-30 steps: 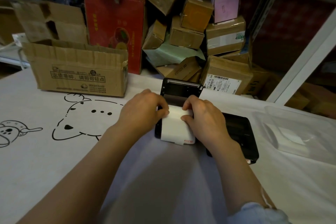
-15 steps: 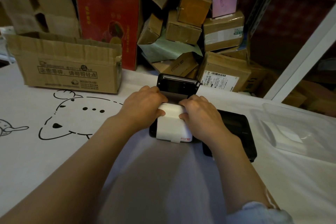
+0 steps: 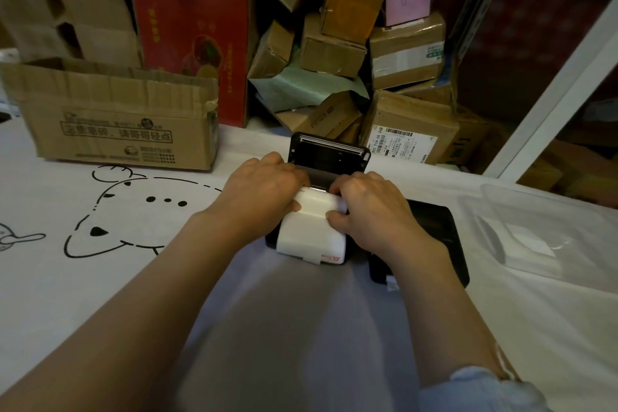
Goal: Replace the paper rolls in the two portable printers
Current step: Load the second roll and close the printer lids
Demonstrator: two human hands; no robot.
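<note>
Here, 2 hands, left hand (image 3: 264,187) and right hand (image 3: 371,207), gripping paper roll (image 3: 314,221) over open printer (image 3: 329,157)

An open printer (image 3: 329,157) sits at the middle of the tabletop (image 3: 100,278), its lid raised at the far end. A paper roll (image 3: 312,231) lies in and over its near part, between the left hand (image 3: 264,194) and the right hand (image 3: 371,207). Just right of it, under the right wrist, lies a second printer (image 3: 434,237). Farther right sits a plastic container (image 3: 541,231). An open carton (image 3: 113,130) stands far left, with stacked boxes (image 3: 351,43) behind the tabletop's far edge.
</note>
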